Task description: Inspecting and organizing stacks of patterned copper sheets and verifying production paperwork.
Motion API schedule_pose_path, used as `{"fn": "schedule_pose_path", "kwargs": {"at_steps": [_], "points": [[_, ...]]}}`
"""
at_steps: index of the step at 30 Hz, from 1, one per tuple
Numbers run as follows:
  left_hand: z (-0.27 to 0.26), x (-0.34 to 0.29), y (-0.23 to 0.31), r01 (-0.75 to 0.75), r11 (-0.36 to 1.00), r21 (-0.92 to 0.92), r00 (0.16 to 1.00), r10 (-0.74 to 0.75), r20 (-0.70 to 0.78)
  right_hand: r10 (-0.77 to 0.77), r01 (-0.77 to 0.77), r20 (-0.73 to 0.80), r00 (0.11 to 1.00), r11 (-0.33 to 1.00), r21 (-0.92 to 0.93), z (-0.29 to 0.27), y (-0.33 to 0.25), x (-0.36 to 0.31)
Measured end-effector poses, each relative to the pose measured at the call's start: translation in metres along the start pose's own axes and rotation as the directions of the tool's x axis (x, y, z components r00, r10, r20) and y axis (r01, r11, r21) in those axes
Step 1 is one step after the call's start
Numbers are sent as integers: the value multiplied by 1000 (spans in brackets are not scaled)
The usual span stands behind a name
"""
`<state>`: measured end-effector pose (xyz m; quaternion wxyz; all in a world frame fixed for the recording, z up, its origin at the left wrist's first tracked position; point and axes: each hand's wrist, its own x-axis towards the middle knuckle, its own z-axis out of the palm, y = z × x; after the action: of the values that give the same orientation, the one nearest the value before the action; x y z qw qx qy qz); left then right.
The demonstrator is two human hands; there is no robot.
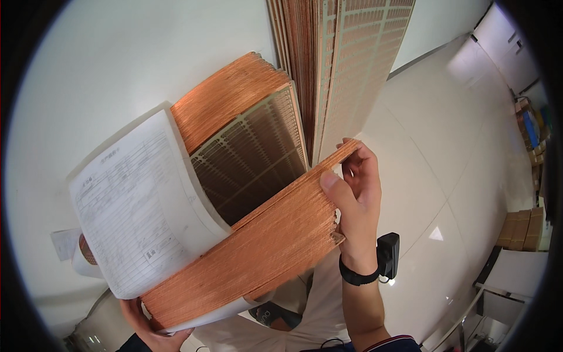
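A thick stack of copper-edged circuit board panels (252, 258) lies tilted in front of me. My left hand (155, 331) wraps round its lower left end, with the fingers partly hidden beneath. At the upper right corner, my right hand (358, 188) pinches a few of the panels, thumb on the edges and fingers behind. A white printed form (138, 199) drapes over the left part of the stack. Behind, across a dark gap, stands another batch of panels (229, 100), its patterned face (252, 152) turned toward me.
Tall patterned panels (363, 70) stand upright at the back beside a white wall (129, 64). Pale floor tiles (434, 158) stretch to the right. Cardboard boxes (521, 229) and a white cart-like frame (504, 281) stand at the far right. A black device (388, 255) is strapped to my right wrist.
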<state>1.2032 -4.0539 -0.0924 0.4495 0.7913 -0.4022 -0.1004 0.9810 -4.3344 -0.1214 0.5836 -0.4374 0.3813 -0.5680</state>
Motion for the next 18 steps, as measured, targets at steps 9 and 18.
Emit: {"fn": "schedule_pose_path", "kwargs": {"at_steps": [9,18], "points": [[11,8,-3,17,999,-32,1000,-17,8,-4,5,12,1000,996,-85,-5,7,13],[0,22,-10,-8,996,-86,992,18,122,-66,76,48,997,963,-258,-18,36,25]]}}
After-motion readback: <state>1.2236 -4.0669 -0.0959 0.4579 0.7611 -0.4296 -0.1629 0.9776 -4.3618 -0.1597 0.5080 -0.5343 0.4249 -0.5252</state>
